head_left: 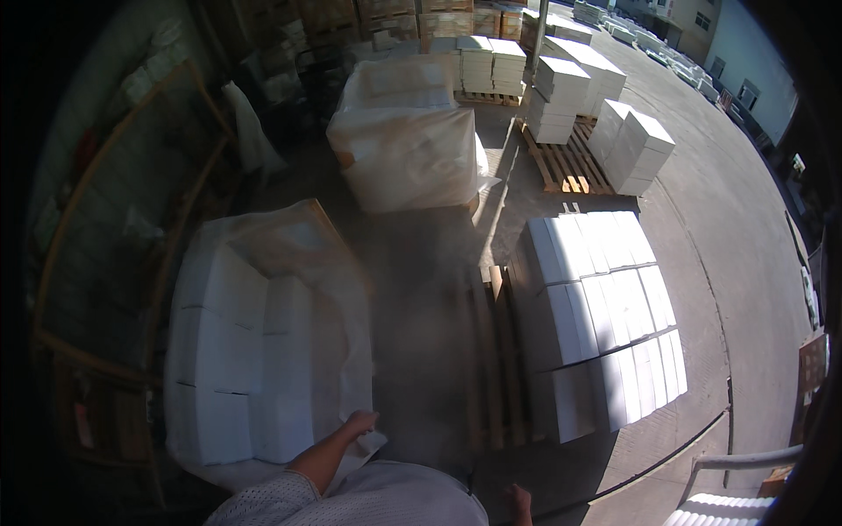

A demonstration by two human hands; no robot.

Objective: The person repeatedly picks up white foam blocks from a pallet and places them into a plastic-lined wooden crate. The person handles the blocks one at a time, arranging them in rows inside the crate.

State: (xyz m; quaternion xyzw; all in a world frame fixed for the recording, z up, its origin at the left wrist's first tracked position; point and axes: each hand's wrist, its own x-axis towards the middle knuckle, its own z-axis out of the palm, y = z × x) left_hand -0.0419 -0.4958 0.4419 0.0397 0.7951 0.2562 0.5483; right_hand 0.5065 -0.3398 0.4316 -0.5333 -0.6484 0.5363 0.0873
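My left hand [360, 423] is closed on the near right edge of a whitish plastic sheet [353, 337]. That sheet lines and wraps a stack on the left, its top folded open. Inside it, white rectangular blocks [288, 359] are stacked in steps, higher toward the left wall. At the bottom edge, right of my body, my right hand [519, 501] hangs low, touching no block. It is small and partly cut off, so its fingers are hard to make out.
To the right, a pallet [495, 368] carries rows of white blocks [605, 298]. A plastic-wrapped stack [408, 158] stands ahead. More loaded pallets [570, 162] stand farther right. A wooden frame [96, 158] leans at the left; a white chair [728, 504] is at lower right.
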